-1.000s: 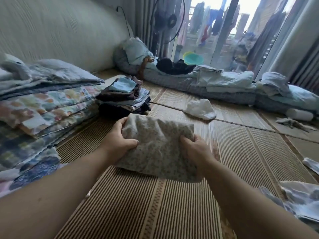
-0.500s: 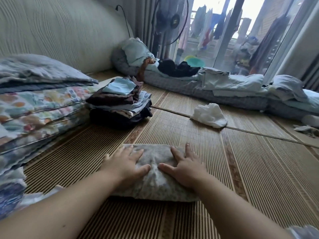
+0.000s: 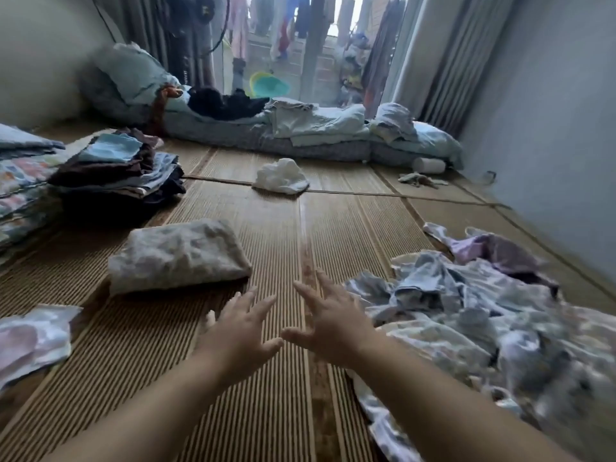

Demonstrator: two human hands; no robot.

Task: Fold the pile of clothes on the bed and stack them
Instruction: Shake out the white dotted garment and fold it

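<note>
Our left hand (image 3: 240,331) and right hand (image 3: 330,321) hover empty, fingers spread, over the mat's (image 3: 273,228) near middle. The unfolded pile (image 3: 466,321) lies just beside them along the right edge; we judge the next move is pulling one garment free. Beyond, left, the folded grey piece (image 3: 180,255) awaits the stack (image 3: 116,175) at the far-left edge.

The woven mat (image 3: 273,228) filling my view looks like straw or rush: ribbed, matt, rough, with darker woven bands. Centre left, the folded bundle (image 3: 176,255) is soft printed cloth, matt and crinkled. The loose pile (image 3: 466,311) at lower right is thin, limp cloth, rumpled. The stack (image 3: 116,175) at upper left is layered matt cloth. The white lump (image 3: 281,176) at centre looks like crumpled cloth; the green basin (image 3: 270,86) at top, smooth plastic.
</note>
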